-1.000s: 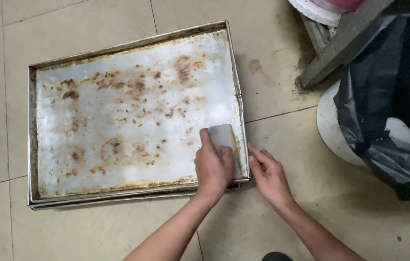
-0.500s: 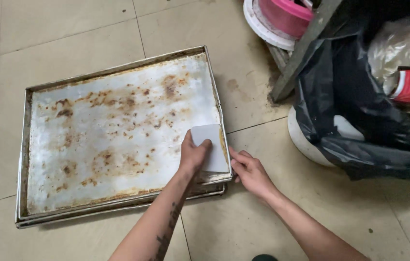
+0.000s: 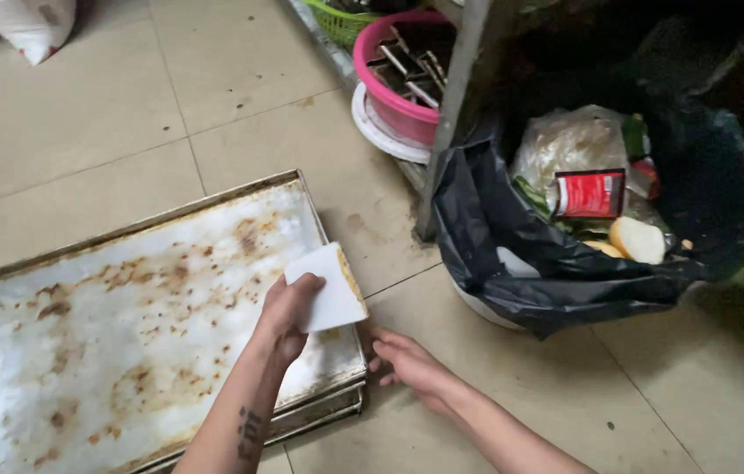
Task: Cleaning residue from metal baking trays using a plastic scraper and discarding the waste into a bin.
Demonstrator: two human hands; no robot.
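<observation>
A: Obs. 1, left hand. Fingers curled around a white flat scraper, gripping its lower left corner. The scraper is lifted over the right end of the baking tray, tilted, with a yellowish-brown smear along its right edge.

B: Tray condition?

A: Rectangular metal tray, lying flat on the tiled floor. Its surface is pale with scattered rust-brown burnt patches, densest toward the upper middle. More rims show under its near right corner, so it seems to sit on a stack of like trays; I cannot count them from this angle.

B: Right hand?

A: Resting on the floor just beside the tray's near right corner, fingers loosely spread and pointing toward the tray. It holds nothing. Whether the fingertips touch the tray rim I cannot tell.

B: Surroundings?

A: To the right, a bin lined with a black bag, open, holding crumpled clear plastic, a red-labelled packet and a pale bread-like piece. Behind it, a pink basin sits on a white round lid, with dark metal pieces inside. A green basket is at the top edge, and a grey metal post rises between basin and bin. A white sack is in the top left corner.
</observation>
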